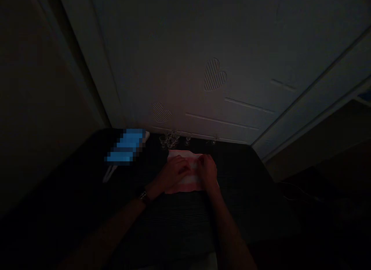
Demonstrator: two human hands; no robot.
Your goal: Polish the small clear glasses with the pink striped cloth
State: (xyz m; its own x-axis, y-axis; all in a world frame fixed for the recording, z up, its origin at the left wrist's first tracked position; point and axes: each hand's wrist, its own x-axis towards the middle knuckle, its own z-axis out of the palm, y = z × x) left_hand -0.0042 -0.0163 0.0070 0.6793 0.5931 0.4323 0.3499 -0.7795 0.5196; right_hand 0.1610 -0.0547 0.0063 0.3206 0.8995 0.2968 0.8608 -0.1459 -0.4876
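The scene is very dark. A pink and white striped cloth (pixel 185 183) lies on a dark table (pixel 179 223). My left hand (pixel 174 172), with a watch at the wrist, rests on the cloth's left part, fingers curled down onto it. My right hand (pixel 208 171) is on the cloth's right part, fingers bent and pinching at the fabric near the middle. Both hands meet close together over the cloth. Whether either hand truly grips the fabric is hard to make out in the dim light.
Several small clear glasses (pixel 171 139) stand at the table's far edge, just behind the cloth. A glowing blue screen (pixel 126 147) lies at the far left. A pale wall panel with heart shapes (pixel 214 74) rises behind the table.
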